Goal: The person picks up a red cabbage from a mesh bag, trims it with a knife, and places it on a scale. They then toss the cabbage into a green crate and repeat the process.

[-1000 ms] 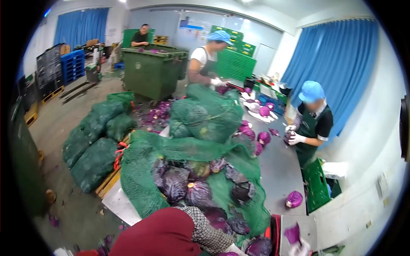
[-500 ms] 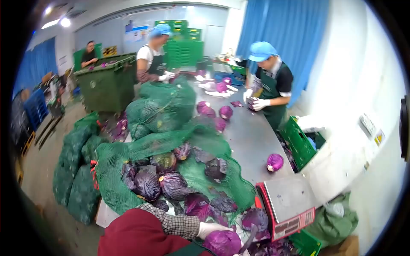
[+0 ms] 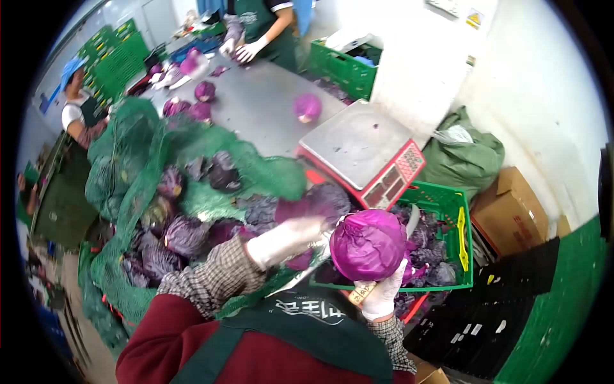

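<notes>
A peeled red cabbage, bright purple, is held up in front of me above a green crate. My right hand, in a white glove, is under and behind it, closed on a knife. The wooden handle pokes out below the cabbage, and the curved blade shows at its right. Just left of the cabbage is my left hand, also gloved, its fingers smeared by motion. Darker unpeeled cabbages lie on an opened green mesh bag beyond my left arm.
A red-framed scale stands on the metal table. The green crate below holds dark outer leaves. One peeled cabbage sits left of the scale. A co-worker in an apron handles cabbage across the table. A cardboard box stands at right.
My view has swung right and down. The cabbage is now raised, with my right hand beneath it. My left hand, formerly on the cabbage, is now at its left side in blurred motion.
</notes>
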A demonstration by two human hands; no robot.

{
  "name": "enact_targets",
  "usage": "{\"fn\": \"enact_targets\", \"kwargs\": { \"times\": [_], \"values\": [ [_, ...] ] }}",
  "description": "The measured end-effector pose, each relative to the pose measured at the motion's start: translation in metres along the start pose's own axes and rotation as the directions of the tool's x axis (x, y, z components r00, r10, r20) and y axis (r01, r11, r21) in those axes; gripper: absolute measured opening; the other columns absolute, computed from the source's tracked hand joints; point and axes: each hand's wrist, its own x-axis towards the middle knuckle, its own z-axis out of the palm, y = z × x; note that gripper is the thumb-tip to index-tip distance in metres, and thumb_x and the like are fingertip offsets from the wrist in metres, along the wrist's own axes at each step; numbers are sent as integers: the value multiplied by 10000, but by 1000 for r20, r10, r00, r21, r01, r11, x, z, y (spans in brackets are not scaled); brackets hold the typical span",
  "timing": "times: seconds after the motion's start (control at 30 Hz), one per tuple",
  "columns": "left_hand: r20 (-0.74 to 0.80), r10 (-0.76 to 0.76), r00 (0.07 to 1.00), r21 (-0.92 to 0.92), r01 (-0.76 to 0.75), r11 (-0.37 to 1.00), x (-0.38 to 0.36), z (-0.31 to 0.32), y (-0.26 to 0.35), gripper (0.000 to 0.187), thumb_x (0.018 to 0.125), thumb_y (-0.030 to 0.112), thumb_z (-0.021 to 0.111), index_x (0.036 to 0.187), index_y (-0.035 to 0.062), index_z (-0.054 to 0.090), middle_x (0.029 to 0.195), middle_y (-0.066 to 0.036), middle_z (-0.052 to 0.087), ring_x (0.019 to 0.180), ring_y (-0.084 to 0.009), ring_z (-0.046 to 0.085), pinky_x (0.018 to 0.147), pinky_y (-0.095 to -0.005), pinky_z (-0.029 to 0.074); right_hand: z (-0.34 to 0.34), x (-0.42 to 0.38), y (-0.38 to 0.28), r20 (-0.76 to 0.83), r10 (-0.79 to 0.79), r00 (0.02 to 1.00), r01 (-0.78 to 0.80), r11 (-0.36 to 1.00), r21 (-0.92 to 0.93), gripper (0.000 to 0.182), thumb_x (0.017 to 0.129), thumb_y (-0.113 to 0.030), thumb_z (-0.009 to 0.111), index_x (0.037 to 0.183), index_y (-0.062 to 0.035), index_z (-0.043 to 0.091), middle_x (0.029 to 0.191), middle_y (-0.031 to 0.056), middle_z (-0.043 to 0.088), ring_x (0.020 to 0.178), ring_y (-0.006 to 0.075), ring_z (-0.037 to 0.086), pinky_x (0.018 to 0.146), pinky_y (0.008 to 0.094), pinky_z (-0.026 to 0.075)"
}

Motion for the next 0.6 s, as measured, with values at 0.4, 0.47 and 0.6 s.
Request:
{"fn": "enact_targets", "kwargs": {
  "times": [0.4,0.47,0.6],
  "values": [
    [170,236,957,-556,-104,825,15,40,-9,820,834,392,710,1456,80,277,1447,-125,402,1320,-273,423,1084,-487,368,11,11,-8,94,-193,977,214,852,-478,812,811,-384,736,1429,-10,365,1196,109,577,581,79,534,517,196,445],
    [106,237,966,-545,-143,826,16,40,-7,826,826,383,716,1449,56,282,1453,-131,400,1313,-274,432,1088,-493,365,17,11,-14,50,-212,976,209,850,-483,681,862,-260,687,1416,-4,387,1279,152,557,578,74,528,533,195,444],
    [-25,269,963,-427,-254,868,23,25,10,821,791,300,756,1427,31,312,1397,-138,443,1282,-277,459,1074,-437,400,25,10,-22,6,-291,957,239,774,-587,490,888,-101,615,1346,-3,472,1293,124,561,577,59,515,543,197,438]
  ]
}}
